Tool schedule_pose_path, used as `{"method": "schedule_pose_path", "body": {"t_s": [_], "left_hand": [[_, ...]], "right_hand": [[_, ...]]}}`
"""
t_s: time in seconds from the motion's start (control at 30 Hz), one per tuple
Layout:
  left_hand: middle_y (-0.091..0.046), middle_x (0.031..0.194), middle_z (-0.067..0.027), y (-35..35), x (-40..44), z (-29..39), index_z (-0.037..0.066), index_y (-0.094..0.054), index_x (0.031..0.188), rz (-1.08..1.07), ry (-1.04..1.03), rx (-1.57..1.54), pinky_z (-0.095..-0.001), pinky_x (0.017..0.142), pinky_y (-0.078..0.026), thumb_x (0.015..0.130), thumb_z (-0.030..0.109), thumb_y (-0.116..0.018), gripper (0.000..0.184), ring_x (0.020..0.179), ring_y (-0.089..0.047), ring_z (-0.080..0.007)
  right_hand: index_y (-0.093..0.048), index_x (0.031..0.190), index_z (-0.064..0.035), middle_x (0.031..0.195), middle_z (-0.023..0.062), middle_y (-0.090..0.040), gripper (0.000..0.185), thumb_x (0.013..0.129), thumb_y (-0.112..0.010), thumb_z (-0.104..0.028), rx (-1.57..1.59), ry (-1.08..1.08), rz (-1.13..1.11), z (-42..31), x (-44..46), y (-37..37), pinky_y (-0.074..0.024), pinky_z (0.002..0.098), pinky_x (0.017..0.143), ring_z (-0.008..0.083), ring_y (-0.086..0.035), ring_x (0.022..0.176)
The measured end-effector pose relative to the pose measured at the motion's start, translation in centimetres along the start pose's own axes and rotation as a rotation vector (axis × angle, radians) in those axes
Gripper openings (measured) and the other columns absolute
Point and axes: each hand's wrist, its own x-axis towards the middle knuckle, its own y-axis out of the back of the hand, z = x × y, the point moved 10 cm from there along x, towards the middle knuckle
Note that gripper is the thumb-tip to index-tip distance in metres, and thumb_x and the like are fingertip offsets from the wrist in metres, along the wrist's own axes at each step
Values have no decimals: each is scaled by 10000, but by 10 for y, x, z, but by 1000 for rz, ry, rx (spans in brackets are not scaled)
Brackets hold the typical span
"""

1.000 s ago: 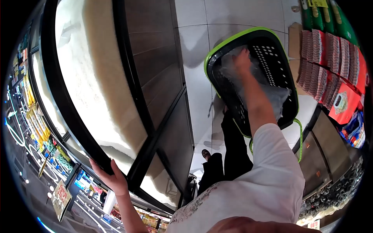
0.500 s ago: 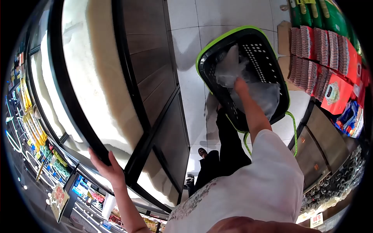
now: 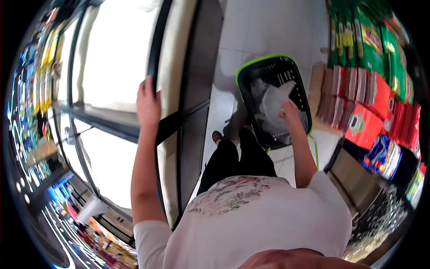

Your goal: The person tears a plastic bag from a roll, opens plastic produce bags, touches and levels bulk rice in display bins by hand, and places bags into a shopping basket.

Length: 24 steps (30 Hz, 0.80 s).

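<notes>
My right hand (image 3: 290, 115) is closed on a clear plastic bag (image 3: 274, 104) over a black basket with a green rim (image 3: 238, 79). More clear plastic lies low in the basket. On the left, my left hand (image 3: 148, 102) rests on the black frame (image 3: 157, 49) of a case filled with something white. Its fingers are spread a little and hold nothing; part of the fingertips is hard to make out against the frame.
Red packages (image 3: 365, 127) and green packages (image 3: 370, 40) are stacked at the right. A brown-grey cabinet (image 3: 354, 177) stands below them. Yellow packages (image 3: 43, 85) hang at the far left. Tiled floor (image 3: 264, 27) runs behind the basket.
The view has turned and tilted up. My right hand has drawn back toward me from deep in the basket, lifting part of the plastic bag. My left hand stays at the case frame.
</notes>
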Motion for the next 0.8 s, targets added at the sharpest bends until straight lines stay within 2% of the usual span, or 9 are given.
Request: {"method": "schedule_pose_path", "body": {"t_s": [0.1, 0.2, 0.33, 0.4, 0.47, 0.57, 0.6, 0.67, 0.8], "left_hand": [[-383, 1202, -220, 31, -15, 33, 20, -379, 1204, 246, -189, -95, -426, 924, -301, 745, 171, -574, 521, 1094, -373, -377], [-365, 1226, -212, 47, -39, 117, -9, -330, 1227, 180, -342, -551, -459, 971, -226, 662, 303, -627, 710, 1132, -333, -375], [-449, 1121, -186, 109, -59, 210, -8, -261, 1253, 79, -403, -776, -448, 963, -250, 670, 256, -630, 739, 1089, -401, -315], [-502, 1029, -168, 116, -56, 201, -7, -270, 1239, 78, -394, -777, -436, 936, -283, 689, 237, -611, 691, 1013, -459, -302], [-554, 937, -149, 126, -48, 182, -6, -280, 1224, 72, -387, -776, -424, 908, -316, 707, 218, -592, 644, 938, -517, -289], [-572, 705, -121, 157, -36, 107, 5, -448, 1049, 70, -248, -510, -377, 688, -427, 768, 167, -522, 333, 668, -572, -271], [-558, 668, -124, 167, -35, 79, 7, -495, 978, 48, -179, -550, -350, 607, -445, 791, 159, -503, 241, 603, -571, -243], [-507, 588, -73, 190, -38, 28, 20, -535, 888, 67, -65, -914, -257, 473, -399, 834, 156, -456, 166, 509, -501, -138], [-435, 595, 48, 250, -51, -47, 32, -535, 890, 211, 144, -1395, -171, 458, -310, 864, 133, -425, 152, 511, -364, -21]], "right_hand": [[-535, 976, -88, 715, -51, -476, 212, 833, -463, -226, -75, 58, -53, -56, -76, -34, -334, 193, 480, 39, -423, 588], [-537, 987, -104, 721, -61, -479, 206, 826, -451, -202, -123, 131, -115, -101, -125, -72, -317, 170, 466, 21, -417, 581], [-545, 978, -118, 764, -61, -507, 202, 808, -443, -154, -135, 329, -185, -169, -178, -120, -301, 142, 452, 5, -421, 582], [-550, 925, -115, 761, -58, -514, 161, 792, -461, -131, -90, 429, -237, -199, -209, -157, -323, 145, 463, 0, -418, 570], [-547, 898, -88, 729, -59, -504, 135, 786, -479, -121, -54, 552, -40, -228, -242, -170, -337, 149, 469, -7, -405, 548], [-548, 896, -57, 678, -53, -486, 132, 798, -476, -110, -212, 919, -30, -277, -277, -213, -352, 163, 461, -1, -411, 533], [-550, 890, -47, 657, -48, -477, 131, 811, -469, -112, -81, 848, -200, -281, -275, -239, -354, 165, 454, 8, -416, 529], [-551, 861, -43, 612, -44, -445, 123, 832, -461, -122, 87, 728, -394, -285, -272, -286, -351, 171, 441, 22, -413, 509], [-536, 835, -67, 567, -54, -380, 108, 841, -474, -156, 187, 760, -414, -302, -287, -369, -324, 177, 418, 34, -376, 467]]}}
